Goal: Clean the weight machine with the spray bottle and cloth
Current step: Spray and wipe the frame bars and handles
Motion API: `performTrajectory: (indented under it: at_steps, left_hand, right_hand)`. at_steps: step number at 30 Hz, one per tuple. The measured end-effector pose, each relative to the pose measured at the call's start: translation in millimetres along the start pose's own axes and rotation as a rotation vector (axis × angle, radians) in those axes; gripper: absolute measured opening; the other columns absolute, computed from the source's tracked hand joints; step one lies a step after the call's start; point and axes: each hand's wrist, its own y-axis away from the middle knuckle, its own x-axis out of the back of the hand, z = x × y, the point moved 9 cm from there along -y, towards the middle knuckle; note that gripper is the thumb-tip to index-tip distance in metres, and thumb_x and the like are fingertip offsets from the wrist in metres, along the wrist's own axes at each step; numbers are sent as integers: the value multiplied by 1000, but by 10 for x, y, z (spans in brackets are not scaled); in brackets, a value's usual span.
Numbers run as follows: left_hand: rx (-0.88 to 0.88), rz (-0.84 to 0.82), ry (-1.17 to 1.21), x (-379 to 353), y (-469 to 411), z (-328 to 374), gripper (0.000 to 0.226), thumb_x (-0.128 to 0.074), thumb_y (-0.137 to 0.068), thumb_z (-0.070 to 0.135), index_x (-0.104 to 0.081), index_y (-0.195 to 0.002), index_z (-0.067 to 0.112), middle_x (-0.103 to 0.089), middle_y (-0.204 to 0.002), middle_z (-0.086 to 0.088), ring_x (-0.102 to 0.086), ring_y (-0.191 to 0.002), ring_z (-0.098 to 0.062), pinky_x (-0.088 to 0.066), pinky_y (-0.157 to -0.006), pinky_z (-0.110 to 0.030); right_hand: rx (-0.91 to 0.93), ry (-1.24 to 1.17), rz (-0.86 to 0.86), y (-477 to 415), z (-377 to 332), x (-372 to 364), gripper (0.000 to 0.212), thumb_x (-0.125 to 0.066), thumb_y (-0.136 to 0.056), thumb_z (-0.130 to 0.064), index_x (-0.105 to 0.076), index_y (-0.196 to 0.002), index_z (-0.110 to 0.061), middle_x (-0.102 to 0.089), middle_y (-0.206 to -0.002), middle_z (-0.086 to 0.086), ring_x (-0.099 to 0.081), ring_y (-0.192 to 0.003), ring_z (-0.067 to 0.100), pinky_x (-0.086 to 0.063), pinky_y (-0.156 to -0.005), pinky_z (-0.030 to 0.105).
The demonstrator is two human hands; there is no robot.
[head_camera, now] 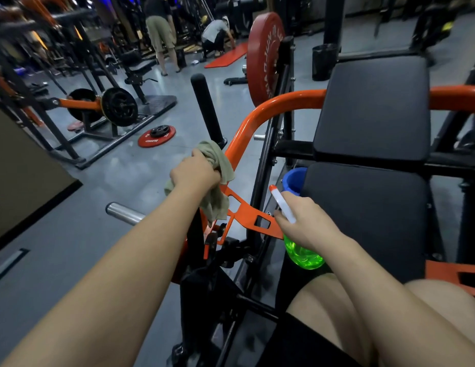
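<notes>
My left hand [195, 173] grips a pale green cloth [216, 181] and holds it against the orange arm [257, 112] of the weight machine, just below its black handle [206, 107]. My right hand [302, 221] holds a spray bottle with a green body [302, 254], white neck and orange nozzle [273, 188]. The nozzle points up and left toward the orange arm. Black pads [371, 107] of the machine stand to the right of both hands.
A red weight plate [265, 56] hangs on the machine behind the orange arm. A blue cup [293, 180] sits by the lower pad. A chrome peg [123, 213] juts out at the left. Other machines, a red plate [157, 135] on the floor and two people stand farther back.
</notes>
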Motion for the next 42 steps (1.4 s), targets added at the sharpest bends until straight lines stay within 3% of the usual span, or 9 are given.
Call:
performTrajectory:
  at_steps: [5, 9, 13, 16, 24, 27, 30, 34, 42]
  left_hand:
    - [-22, -80, -47, 4, -220, 179, 70, -54, -93, 49, -40, -152, 15, -52, -145, -9, -53, -129, -35, -44, -100, -47]
    - [-43, -223, 43, -50, -406, 297, 53, -43, -88, 53, -61, -132, 28, -59, -137, -4, -54, -125, -34, -42, -107, -49]
    - [34, -258, 253, -88, -526, 304, 46, -56, -80, 61, -70, -101, 23, -70, -102, -5, -66, -98, -30, -52, -97, -49]
    - [47, -227, 331, -49, -554, 338, 50, -60, -76, 66, -71, -96, 22, -72, -95, -5, -69, -91, -30, -55, -94, -48]
    - [-16, -125, 156, 89, -350, 383, 53, -50, -96, 57, -65, -125, 16, -65, -121, -10, -60, -116, -34, -48, -100, -44]
    - [-47, -74, 64, 148, -231, 362, 44, -50, -99, 49, -66, -120, 14, -66, -113, -9, -63, -108, -33, -47, -87, -41]
    - [-59, -58, 36, 154, -126, 286, 39, -51, -96, 47, -68, -112, 16, -66, -102, -5, -63, -100, -31, -53, -89, -43]
    - [-49, -70, 21, 143, 3, 156, 40, -49, -95, 47, -67, -118, 20, -66, -114, -6, -63, -110, -33, -53, -96, -46]
    - [62, 73, 118, 36, 82, -78, 54, -58, -94, 45, -46, -131, 7, -60, -129, -14, -60, -117, -36, -42, -82, -40]
  right_hand:
    - [40, 2, -20, -58, -52, -63, 21, -48, -101, -26, -41, -83, -20, -56, -77, 3, -51, -63, 23, -40, -56, 36]
    - [71, -5, -32, -97, -114, -96, 21, -46, -102, -29, -43, -84, -21, -58, -78, 3, -54, -65, 25, -40, -55, 35]
    - [37, 2, 11, -157, -151, -38, 21, -46, -102, -27, -43, -84, -19, -57, -76, 3, -52, -64, 24, -39, -54, 35]
    - [-7, -53, 65, -165, -104, 34, 23, -47, -101, -26, -42, -80, -19, -56, -74, 3, -50, -62, 23, -34, -52, 32]
    - [-60, 5, 55, -210, 25, -45, 24, -46, -101, -22, -38, -78, -18, -54, -75, 4, -49, -61, 23, -33, -51, 33]
    - [-43, 10, 58, -163, 5, -45, 20, -46, -102, -23, -41, -83, -18, -55, -76, 4, -51, -62, 23, -36, -51, 34]
    - [-36, 9, 44, -83, -7, -67, 22, -47, -102, -26, -40, -82, -19, -55, -75, 4, -49, -61, 23, -37, -54, 34]
    - [-87, 28, 15, -59, 51, -100, 25, -47, -101, -29, -38, -80, -21, -55, -76, 4, -50, -62, 22, -37, -53, 34]
    - [-112, -16, 58, -58, 91, -47, 25, -46, -100, -25, -38, -77, -20, -55, -76, 4, -49, -61, 21, -35, -52, 33]
